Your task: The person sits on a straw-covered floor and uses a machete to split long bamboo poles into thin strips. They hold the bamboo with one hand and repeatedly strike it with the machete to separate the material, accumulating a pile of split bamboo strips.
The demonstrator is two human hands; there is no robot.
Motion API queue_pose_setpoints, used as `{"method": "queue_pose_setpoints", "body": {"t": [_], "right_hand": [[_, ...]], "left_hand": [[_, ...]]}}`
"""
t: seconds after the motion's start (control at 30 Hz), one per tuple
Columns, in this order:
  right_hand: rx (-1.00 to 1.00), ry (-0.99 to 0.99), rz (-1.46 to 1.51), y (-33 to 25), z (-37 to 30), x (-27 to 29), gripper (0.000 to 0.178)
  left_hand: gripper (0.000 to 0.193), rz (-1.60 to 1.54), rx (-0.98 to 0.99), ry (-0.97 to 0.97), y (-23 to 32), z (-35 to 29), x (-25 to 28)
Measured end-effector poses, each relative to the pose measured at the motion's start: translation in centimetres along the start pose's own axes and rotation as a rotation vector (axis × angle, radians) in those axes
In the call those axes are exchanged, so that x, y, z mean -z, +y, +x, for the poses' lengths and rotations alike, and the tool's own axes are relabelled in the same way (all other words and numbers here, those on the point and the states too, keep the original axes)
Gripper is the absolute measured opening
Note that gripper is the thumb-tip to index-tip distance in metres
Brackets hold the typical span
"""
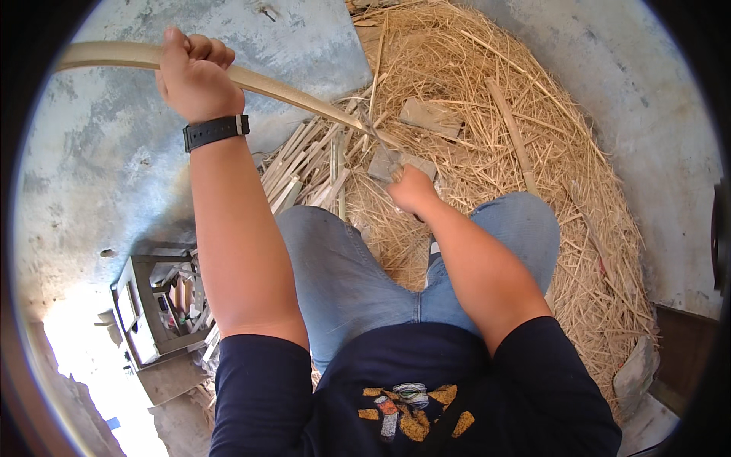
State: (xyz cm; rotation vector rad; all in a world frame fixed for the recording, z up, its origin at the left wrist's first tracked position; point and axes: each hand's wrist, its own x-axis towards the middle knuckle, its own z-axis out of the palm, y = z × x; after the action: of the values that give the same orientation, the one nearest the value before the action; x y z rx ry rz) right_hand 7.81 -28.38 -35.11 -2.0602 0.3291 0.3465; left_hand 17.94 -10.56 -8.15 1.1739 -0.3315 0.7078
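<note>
My left hand, raised at the upper left with a black watch strap on its wrist, is closed around a long pale bamboo strip. The strip slopes down to the right, and its far end reaches a small grey block on the ground. In front of my knees, my right hand grips a knife by its handle. The narrow grey blade of the knife points up and left, crossing the strip near its lower end. Whether the edge is in the bamboo is too small to tell.
Straw-like shavings cover the ground ahead and to the right. Split sticks lie heaped left of my knees. A flat stone and a longer bamboo piece rest on the shavings. A wooden frame stands at the left; walls surround me.
</note>
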Motion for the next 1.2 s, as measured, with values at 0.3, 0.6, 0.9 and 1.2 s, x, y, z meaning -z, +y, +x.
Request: {"method": "queue_pose_setpoints", "body": {"t": [0.3, 0.6, 0.9, 1.2], "right_hand": [[0.263, 0.01, 0.172, -4.7, -3.7, -1.1, 0.04], [0.187, -0.075, 0.136, -5.3, -4.1, -0.6, 0.038], [0.252, 0.033, 0.229, -6.5, -3.2, -2.6, 0.035], [0.226, -0.112, 0.201, -7.7, -2.8, -2.5, 0.033]], "left_hand": [[0.025, 0.113, -0.065, 0.272, -0.2, 0.0, -0.9], [0.026, 0.123, -0.005, 0.391, 0.0, 0.6, 3.4], [0.026, 0.203, 0.0, 0.383, -0.7, 1.0, 0.5], [0.025, 0.283, 0.009, 0.467, -1.5, 2.4, 5.3]]}}
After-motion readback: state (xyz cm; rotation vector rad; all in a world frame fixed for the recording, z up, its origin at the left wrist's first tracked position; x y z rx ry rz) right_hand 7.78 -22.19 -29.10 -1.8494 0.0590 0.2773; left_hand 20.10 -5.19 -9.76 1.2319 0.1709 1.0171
